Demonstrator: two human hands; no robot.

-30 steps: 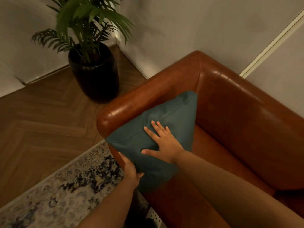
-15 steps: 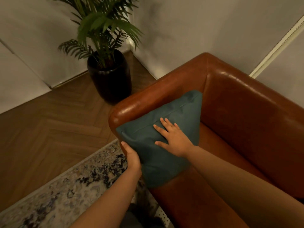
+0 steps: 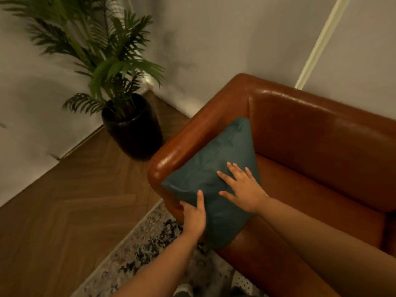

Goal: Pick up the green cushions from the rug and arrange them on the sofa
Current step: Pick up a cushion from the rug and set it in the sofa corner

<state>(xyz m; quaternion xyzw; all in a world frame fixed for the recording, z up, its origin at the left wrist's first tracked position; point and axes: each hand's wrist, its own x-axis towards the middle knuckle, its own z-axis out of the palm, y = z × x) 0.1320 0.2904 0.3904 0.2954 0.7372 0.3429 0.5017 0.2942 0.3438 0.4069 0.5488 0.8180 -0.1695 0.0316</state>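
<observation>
- Green cushion [image 3: 214, 168]: stands tilted in the corner of the sofa [image 3: 321, 146], its back against the inner side of the armrest [image 3: 192, 133] and its lower corner on the seat front.
- Left hand [image 3: 194, 217]: grips the cushion's lower left edge, with the thumb on the front face and the fingers wrapped behind the edge.
- Right hand [image 3: 242, 189]: lies flat on the front face, to the right of the centre seam, fingers straight and spread, pressing the fabric.
- Step in hand, as judged: seating and squaring the cushion against the armrest.
- Procedure: press evenly with the flat palm toward the armrest while the gripping hand steers the lower edge inward onto the seat.
- Check: one lower corner appears to overhang the seat front; slide it back before letting go, or the cushion may tip toward the rug [image 3: 137, 254].
- Release order: slacken the edge grip first, then lift the palm, so the filling settles without slumping.
- Relative position: the cushion lies ahead of both hands, the gripping hand at its near left edge, the flat hand on its face.
</observation>
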